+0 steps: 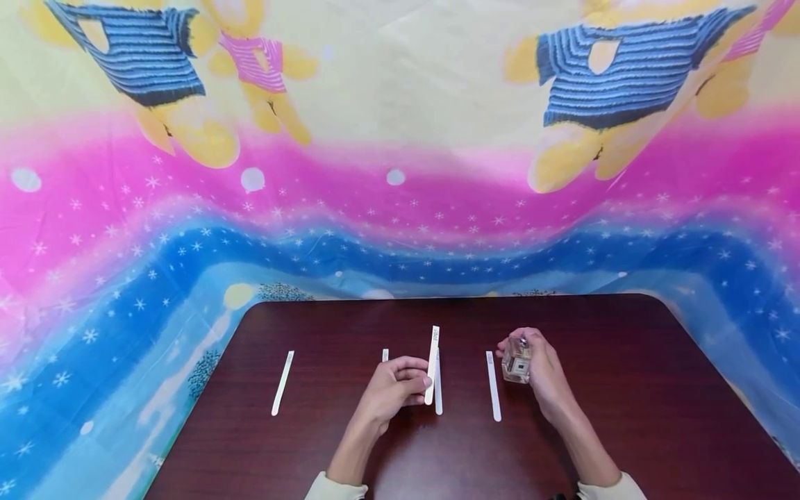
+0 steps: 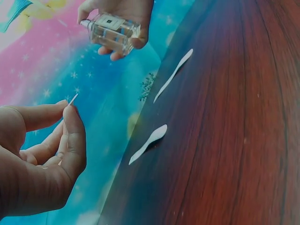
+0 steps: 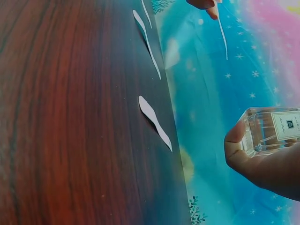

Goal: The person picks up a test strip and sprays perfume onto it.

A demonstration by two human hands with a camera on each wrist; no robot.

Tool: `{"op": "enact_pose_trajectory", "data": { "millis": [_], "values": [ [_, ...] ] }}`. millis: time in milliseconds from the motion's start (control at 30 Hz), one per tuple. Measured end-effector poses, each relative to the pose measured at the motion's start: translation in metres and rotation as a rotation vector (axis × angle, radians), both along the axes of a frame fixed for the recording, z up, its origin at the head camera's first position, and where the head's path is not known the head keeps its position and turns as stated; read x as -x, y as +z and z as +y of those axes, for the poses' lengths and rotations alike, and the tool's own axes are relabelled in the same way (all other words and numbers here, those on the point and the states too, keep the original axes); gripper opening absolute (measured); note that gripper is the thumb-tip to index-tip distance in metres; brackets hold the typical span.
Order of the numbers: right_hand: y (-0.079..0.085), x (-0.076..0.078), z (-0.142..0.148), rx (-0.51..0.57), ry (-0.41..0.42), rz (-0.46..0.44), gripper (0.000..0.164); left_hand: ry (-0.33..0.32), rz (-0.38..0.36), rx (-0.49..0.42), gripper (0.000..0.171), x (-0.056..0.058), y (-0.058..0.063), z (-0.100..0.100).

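Observation:
My left hand (image 1: 389, 390) pinches a narrow white perfume test strip (image 1: 432, 354) between thumb and fingers, its printed end up, above the table. In the left wrist view that strip (image 2: 73, 99) shows only as a thin edge. To the right, my right hand (image 1: 550, 375) grips a clear square perfume bottle (image 1: 517, 366) with a pale label and a small silver top. The bottle (image 3: 265, 129) is held up off the table, apart from the strip. Behind the raised strip lies another white strip (image 1: 439, 392); my left hand partly hides one more strip (image 1: 385, 355).
The dark red-brown wooden table (image 1: 312, 458) bears further white strips, one at the left (image 1: 282, 383) and one near the bottle (image 1: 494, 389). A patterned cloth (image 1: 400, 208) with bears and snowflakes hangs behind the table's far edge and around its sides.

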State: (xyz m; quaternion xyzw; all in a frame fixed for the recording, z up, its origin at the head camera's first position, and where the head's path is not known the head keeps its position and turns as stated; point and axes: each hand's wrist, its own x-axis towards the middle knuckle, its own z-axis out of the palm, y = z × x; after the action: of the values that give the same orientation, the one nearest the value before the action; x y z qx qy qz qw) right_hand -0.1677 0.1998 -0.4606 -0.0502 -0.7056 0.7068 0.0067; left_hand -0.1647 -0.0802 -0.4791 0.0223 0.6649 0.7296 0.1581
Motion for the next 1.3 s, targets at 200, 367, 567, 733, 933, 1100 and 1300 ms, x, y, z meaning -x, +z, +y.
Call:
{"op": "enact_pose_trajectory", "data": {
  "millis": [200,367,567,733,933,1100,1300],
  "values": [
    [0.001,0.0,-0.001,-0.009,-0.007,-0.007,0.046,-0.016,-0.01,-0.01,0.035,-0.001,0.003,0.01],
    [0.001,0.0,-0.004,-0.03,-0.017,0.003,0.046,-0.022,-0.018,-0.023,0.034,-0.004,0.004,0.018],
    [0.001,0.001,-0.008,-0.044,-0.024,0.013,0.046,-0.028,-0.016,-0.047,0.032,-0.007,0.004,0.027],
    [0.001,0.001,-0.012,-0.034,-0.029,0.015,0.044,-0.033,-0.017,-0.06,0.031,-0.008,0.007,0.034],
    [-0.001,0.003,-0.019,-0.02,-0.041,0.04,0.038,-0.042,-0.01,-0.054,0.032,-0.011,0.01,0.042],
    [-0.001,0.004,-0.022,-0.036,-0.054,0.034,0.038,-0.041,-0.001,-0.064,0.032,-0.014,0.012,0.047],
    [-0.003,0.005,-0.022,-0.027,-0.073,0.002,0.036,-0.047,-0.014,-0.1,0.032,-0.016,0.014,0.053]
  ]
}}
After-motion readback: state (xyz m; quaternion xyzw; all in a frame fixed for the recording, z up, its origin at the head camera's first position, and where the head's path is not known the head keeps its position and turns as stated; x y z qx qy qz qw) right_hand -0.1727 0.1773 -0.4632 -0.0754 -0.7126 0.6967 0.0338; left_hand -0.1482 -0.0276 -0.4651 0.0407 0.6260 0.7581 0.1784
